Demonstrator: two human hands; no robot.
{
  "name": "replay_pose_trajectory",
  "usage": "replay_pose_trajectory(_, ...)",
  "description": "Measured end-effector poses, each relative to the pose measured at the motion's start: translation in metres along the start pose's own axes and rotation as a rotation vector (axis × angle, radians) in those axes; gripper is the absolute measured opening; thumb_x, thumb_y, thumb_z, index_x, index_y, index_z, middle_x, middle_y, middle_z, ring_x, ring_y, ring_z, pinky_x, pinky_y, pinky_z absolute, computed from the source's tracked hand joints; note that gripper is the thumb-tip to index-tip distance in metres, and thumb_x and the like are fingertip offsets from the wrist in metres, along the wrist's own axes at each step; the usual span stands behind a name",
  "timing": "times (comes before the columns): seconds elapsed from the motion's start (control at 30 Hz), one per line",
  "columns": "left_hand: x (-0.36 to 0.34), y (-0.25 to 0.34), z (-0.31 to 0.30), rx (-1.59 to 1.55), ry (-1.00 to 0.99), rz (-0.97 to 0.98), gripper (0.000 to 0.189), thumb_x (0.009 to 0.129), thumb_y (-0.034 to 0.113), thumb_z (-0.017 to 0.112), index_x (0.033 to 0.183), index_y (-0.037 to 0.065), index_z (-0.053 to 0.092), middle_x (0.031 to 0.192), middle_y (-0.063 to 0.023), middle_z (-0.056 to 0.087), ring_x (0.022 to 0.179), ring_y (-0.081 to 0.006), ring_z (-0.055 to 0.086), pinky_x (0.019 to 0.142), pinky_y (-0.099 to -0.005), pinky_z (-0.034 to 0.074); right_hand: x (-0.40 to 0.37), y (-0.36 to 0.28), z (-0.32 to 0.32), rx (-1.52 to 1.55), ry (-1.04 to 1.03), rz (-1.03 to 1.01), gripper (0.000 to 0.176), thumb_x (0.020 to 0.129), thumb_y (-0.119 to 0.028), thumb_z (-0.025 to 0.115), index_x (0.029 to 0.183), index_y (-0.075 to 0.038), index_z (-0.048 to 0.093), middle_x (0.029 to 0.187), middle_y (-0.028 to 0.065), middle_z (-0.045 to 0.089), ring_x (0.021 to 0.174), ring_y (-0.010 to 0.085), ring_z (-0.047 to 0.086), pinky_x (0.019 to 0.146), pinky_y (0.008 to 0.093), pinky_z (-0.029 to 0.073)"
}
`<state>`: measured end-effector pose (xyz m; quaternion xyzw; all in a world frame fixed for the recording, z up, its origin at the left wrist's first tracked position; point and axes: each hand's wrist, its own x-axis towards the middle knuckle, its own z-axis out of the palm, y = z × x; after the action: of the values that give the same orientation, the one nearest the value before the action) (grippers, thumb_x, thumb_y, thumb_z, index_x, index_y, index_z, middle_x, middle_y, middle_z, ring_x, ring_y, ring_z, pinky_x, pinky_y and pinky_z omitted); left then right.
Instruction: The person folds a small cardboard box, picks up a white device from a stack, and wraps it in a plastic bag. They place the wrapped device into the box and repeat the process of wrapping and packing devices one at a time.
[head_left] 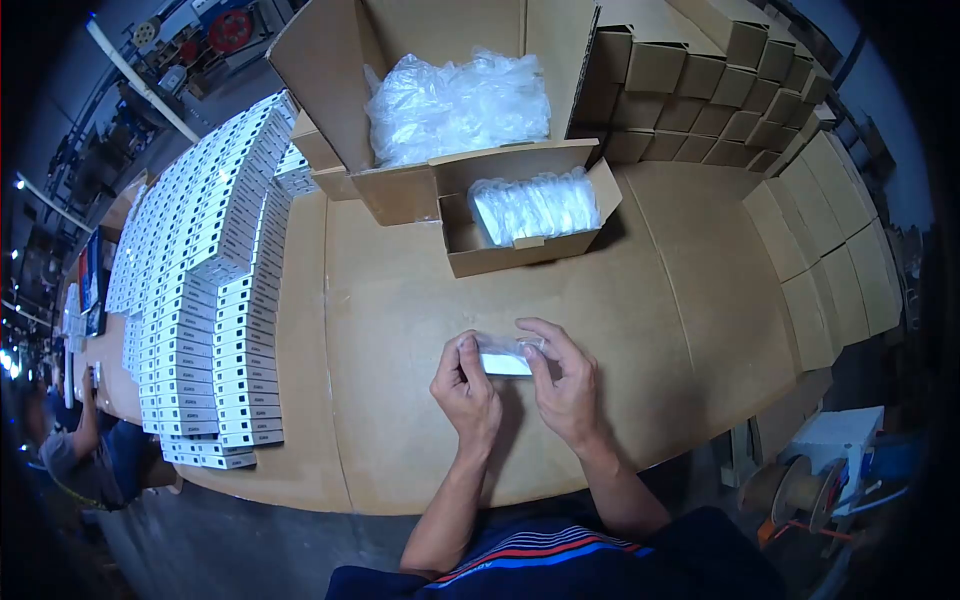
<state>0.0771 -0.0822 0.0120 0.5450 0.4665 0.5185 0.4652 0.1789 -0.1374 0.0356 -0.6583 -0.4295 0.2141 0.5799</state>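
Observation:
Between my two hands, above the cardboard-covered table (400,420), is a small white box (506,364) with clear plastic film about it. My left hand (467,395) pinches its left end between thumb and fingers. At the right end my right hand (567,385) grips the box and film, thumb in front and index finger stretched over the top. Beyond the hands stands a small open carton (520,254) holding a row of plastic-wrapped packs (535,208) in its right part.
A large open carton (400,196) with clear plastic bags (455,105) stands behind. White boxes (190,300) are stacked at the left, brown cartons (700,100) at the back right and more cartons (830,250) at the right edge. A seated person (100,450) is far left.

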Motion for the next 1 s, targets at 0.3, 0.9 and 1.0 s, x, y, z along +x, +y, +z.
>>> replay_pose_trajectory(0.3,0.016,-0.005,-0.014,-0.117,-0.098,-0.081,0.023,0.11,0.017,0.053,0.115,-0.003,0.064,0.086,-0.0047,0.067,0.076,-0.0072,0.056,0.067,-0.024,0.045,0.007,0.013,-0.021,-0.162,-0.304,-0.285,0.041,0.08,-0.005,0.083,0.12,-0.006,0.074,0.11,0.017,0.075,0.103,0.0344,0.071,0.099,0.0441,0.053)
replay_pose_trajectory(0.9,0.032,0.023,-0.063,0.461,-0.674,0.739,0.039,0.084,0.007,0.081,0.122,0.005,0.071,0.112,-0.0098,0.074,0.107,-0.03,0.071,0.102,-0.0492,0.053,0.02,-0.019,-0.056,-0.095,-0.474,-0.224,0.035,0.078,0.001,0.082,0.111,-0.005,0.076,0.118,0.017,0.074,0.138,0.0387,0.055,0.111,0.0479,0.047)
replay_pose_trajectory(1.0,0.026,0.019,-0.065,0.19,-0.695,0.391,0.032,0.084,0.007,0.081,0.115,0.003,0.072,0.109,-0.0125,0.074,0.104,-0.0301,0.072,0.1,-0.0496,0.054,0.022,-0.014,-0.061,-0.013,-0.525,-0.185,0.037,0.077,0.004,0.081,0.112,-0.005,0.076,0.12,0.0161,0.074,0.138,0.0384,0.055,0.109,0.0471,0.048)
